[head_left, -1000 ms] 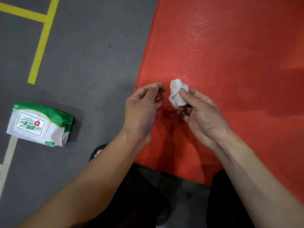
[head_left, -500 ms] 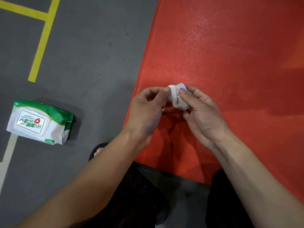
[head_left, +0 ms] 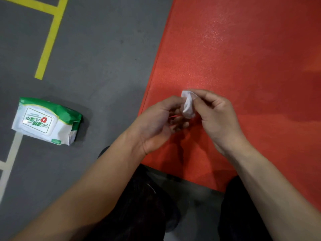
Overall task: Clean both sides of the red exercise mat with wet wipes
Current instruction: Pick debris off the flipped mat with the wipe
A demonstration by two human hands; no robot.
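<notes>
Near the middle of the frame, slightly right, both hands meet over the red exercise mat [head_left: 243, 63], which fills the right half of the picture and runs to its top edge. The right hand [head_left: 217, 115] has its fingers curled, thumb and forefinger pinching the top of a small crumpled white wet wipe [head_left: 187, 106]. The left hand [head_left: 156, 122] comes in from the lower left, its fingers curled too, fingertips touching the wipe's left side — it grips the same wad from the other side. The wipe hangs bunched between the two hands, held above the mat close to the mat's left edge; whether it touches the mat cannot be told. Both bare forearms reach up from the bottom of the frame, and dark-clothed knees show between them at the lower edge. On the grey floor [head_left: 97, 49] at the left of the frame, well apart from the mat, lies a green-and-white pack of wet wipes [head_left: 46, 120], flat, its labelled lid facing up. A yellow painted line [head_left: 49, 39] crosses the floor in the upper left, and a pale line [head_left: 12, 153] runs below the pack.
</notes>
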